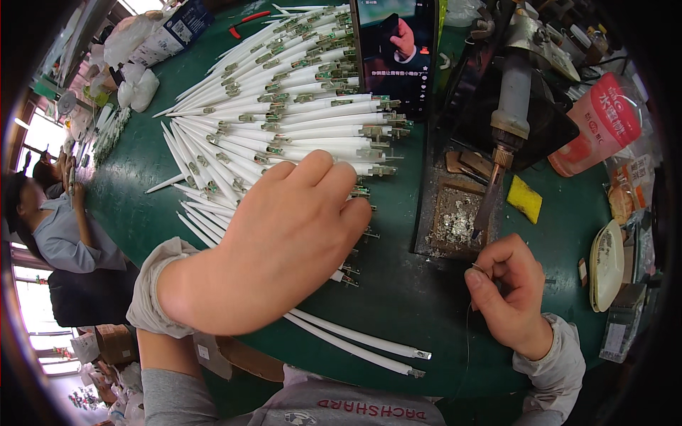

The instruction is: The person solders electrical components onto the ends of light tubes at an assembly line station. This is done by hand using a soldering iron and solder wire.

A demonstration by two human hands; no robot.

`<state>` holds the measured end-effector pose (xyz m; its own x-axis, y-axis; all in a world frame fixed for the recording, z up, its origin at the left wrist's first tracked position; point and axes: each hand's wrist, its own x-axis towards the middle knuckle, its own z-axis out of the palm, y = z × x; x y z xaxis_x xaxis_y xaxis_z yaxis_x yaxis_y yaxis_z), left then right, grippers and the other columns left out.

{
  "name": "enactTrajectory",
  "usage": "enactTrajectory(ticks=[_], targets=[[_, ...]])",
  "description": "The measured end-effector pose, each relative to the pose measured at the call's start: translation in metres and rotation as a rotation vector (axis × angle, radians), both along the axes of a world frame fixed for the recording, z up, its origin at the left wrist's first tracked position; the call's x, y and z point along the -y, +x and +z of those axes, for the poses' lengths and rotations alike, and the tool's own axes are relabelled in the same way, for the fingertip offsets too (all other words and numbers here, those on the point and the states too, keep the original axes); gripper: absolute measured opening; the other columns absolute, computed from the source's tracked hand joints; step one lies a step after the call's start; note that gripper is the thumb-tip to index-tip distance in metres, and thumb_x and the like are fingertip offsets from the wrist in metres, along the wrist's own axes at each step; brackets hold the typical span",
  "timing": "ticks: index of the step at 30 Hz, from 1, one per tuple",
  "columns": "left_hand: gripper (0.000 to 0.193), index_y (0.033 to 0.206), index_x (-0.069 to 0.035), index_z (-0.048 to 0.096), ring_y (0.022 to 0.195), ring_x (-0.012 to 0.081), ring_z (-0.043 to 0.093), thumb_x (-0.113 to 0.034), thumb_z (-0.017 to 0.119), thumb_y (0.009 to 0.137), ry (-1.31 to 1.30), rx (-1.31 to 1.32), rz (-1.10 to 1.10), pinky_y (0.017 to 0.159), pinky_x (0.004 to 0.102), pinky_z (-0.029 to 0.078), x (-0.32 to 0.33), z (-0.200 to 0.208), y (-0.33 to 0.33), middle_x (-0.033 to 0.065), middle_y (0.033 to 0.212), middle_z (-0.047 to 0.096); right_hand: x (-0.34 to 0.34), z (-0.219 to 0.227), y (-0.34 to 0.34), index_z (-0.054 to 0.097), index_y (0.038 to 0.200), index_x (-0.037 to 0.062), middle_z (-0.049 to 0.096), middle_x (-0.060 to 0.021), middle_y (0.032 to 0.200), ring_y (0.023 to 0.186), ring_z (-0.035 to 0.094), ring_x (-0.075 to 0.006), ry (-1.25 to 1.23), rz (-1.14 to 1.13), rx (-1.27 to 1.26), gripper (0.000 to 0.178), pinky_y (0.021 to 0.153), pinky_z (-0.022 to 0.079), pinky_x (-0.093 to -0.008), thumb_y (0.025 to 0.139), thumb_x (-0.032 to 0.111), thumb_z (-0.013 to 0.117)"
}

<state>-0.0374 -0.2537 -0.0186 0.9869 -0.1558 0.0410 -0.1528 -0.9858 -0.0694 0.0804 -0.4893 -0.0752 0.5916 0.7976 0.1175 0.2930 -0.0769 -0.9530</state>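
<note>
My left hand [284, 234] reaches over a large fan of white tapered sticks [234, 135] with small green circuit boards and metal ends. Its fingers curl downward, and their tips are hidden behind the knuckles, so what they grip does not show. Two more white sticks [355, 335] lie apart, nearer to me, below that hand. My right hand [508, 295] is closed in a pinch on a thin solder wire [468, 341], which hangs down toward the table edge. Just above the right fingers is the tip of a soldering iron [511, 99], mounted pointing down over a tray of solder scraps [460, 183].
A phone [394, 53] playing a video stands behind the sticks. A yellow sponge [524, 199] lies right of the iron. Farther right are a pink cup [597, 124] and a cream dish [607, 266]. Red-handled pliers [249, 23] lie at the back. Another person [67, 231] sits at the left.
</note>
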Motion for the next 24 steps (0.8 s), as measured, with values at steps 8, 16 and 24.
enactTrajectory(ticks=[8, 16, 24], targets=[[0.022, 0.089, -0.004, 0.059, 0.076, 0.0277, 0.056, -0.004, 0.071, 0.071, -0.526, -0.014, -0.079, 0.065, 0.0361, 0.048, 0.004, 0.012, 0.014, 0.0083, 0.082, 0.056, 0.003, 0.003, 0.001, 0.051, 0.088, -0.0001, 0.053, -0.0013, 0.062, 0.052, 0.047, -0.0034, 0.058, 0.097, -0.042, 0.010, 0.047, 0.033, -0.0179, 0.087, 0.004, 0.060], [0.011, 0.093, -0.001, 0.062, 0.073, 0.0167, 0.059, -0.005, 0.065, 0.084, -1.053, -0.358, -0.077, 0.064, 0.0276, 0.047, 0.013, -0.004, 0.030, 0.0081, 0.084, 0.061, 0.001, 0.007, -0.005, 0.047, 0.091, -0.0018, 0.053, -0.0011, 0.061, 0.050, 0.048, -0.0039, 0.077, -0.053, -0.157, 0.012, 0.046, 0.035, -0.0178, 0.088, 0.003, 0.058], [0.011, 0.095, 0.002, 0.057, 0.075, 0.0035, 0.048, -0.006, 0.061, 0.088, -1.363, -0.549, 0.173, 0.063, 0.0196, 0.040, 0.018, -0.009, 0.034, 0.0000, 0.081, 0.055, 0.000, 0.007, -0.003, 0.049, 0.080, 0.0008, 0.050, 0.0017, 0.059, 0.046, 0.041, -0.0003, 0.036, -0.055, -0.014, 0.016, 0.042, 0.028, -0.0175, 0.081, -0.001, 0.065]])
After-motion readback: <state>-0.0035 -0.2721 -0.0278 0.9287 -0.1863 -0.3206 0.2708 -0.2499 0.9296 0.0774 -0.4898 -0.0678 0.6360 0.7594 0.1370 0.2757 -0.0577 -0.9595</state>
